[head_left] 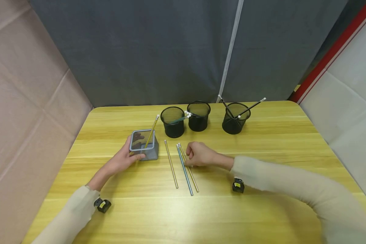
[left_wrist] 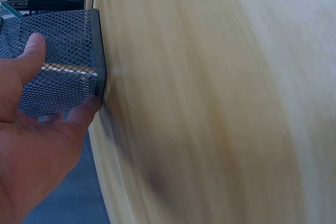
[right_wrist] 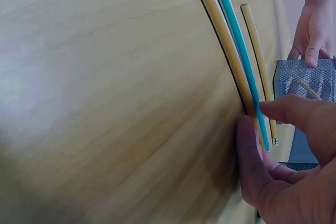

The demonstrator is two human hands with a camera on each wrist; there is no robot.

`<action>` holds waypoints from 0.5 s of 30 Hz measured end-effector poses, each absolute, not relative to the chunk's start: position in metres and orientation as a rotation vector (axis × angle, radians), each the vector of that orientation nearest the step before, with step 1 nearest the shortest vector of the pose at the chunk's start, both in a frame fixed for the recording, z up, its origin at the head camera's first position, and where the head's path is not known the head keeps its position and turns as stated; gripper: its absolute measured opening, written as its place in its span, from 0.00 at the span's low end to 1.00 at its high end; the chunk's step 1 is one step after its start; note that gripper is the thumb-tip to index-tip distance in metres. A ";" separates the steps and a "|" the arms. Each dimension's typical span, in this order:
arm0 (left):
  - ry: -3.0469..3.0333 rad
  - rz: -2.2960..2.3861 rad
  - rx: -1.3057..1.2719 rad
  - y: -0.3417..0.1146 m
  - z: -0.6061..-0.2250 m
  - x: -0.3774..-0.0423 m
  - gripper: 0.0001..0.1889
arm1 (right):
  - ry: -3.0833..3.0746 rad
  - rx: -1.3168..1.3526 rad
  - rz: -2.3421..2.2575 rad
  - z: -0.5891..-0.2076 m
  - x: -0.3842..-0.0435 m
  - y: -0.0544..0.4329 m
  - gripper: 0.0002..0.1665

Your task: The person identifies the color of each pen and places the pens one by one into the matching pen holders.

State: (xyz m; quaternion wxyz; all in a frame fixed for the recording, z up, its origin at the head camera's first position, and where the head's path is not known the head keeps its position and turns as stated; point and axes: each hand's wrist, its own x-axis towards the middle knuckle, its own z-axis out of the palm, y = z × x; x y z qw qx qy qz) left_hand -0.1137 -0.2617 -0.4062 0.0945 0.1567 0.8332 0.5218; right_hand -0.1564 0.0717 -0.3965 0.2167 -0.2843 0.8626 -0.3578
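My left hand (head_left: 122, 161) grips a grey square mesh pencil holder (head_left: 152, 150), thumb on the near side and fingers behind it. One yellow pencil (head_left: 152, 130) leans inside the holder. On the table lie a teal pencil (head_left: 186, 173) and a gold pencil (head_left: 193, 177) side by side, white eraser ends away from me. My right hand (head_left: 202, 154) pinches the gold pencil near its eraser end. In the right wrist view the thumb (right_wrist: 286, 107) lies against the teal pencil (right_wrist: 236, 30) too. Another gold pencil (head_left: 171, 164) lies apart, nearer the holder.
Behind the pencils stand three round black mesh cups: the left cup (head_left: 174, 130) with teal pencils leaning out, the middle cup (head_left: 198, 123) with dark pencils, and the right cup (head_left: 232, 126) with black ones. A grey curtain (head_left: 146, 51) hangs behind the table.
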 end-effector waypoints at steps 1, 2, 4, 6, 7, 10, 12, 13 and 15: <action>2.470 1.549 0.464 -0.262 -0.406 -0.114 0.46 | 2.406 -0.790 -0.973 -0.397 -0.156 0.070 0.17; 2.469 1.552 0.463 -0.262 -0.406 -0.114 0.45 | 2.420 -0.793 -0.958 -0.396 -0.155 0.069 0.17; 2.464 1.558 0.459 -0.261 -0.405 -0.114 0.45 | 2.447 -0.806 -0.929 -0.395 -0.155 0.068 0.15; 2.458 1.560 0.462 -0.261 -0.406 -0.114 0.46 | 2.471 -0.829 -0.897 -0.394 -0.155 0.066 0.13; 2.454 1.563 0.452 -0.261 -0.405 -0.114 0.46 | 2.487 -0.849 -0.874 -0.393 -0.155 0.066 0.12; 2.448 1.559 0.440 -0.260 -0.405 -0.113 0.46 | 2.520 -0.901 -0.818 -0.390 -0.156 0.064 0.09; 2.445 1.558 0.432 -0.260 -0.404 -0.113 0.46 | 2.529 -0.917 -0.793 -0.389 -0.156 0.063 0.08; 2.444 1.560 0.427 -0.260 -0.404 -0.113 0.46 | 2.529 -0.917 -0.784 -0.389 -0.157 0.063 0.08; 2.447 1.557 0.438 -0.261 -0.404 -0.113 0.47 | 2.520 -0.903 -0.776 -0.388 -0.157 0.062 0.09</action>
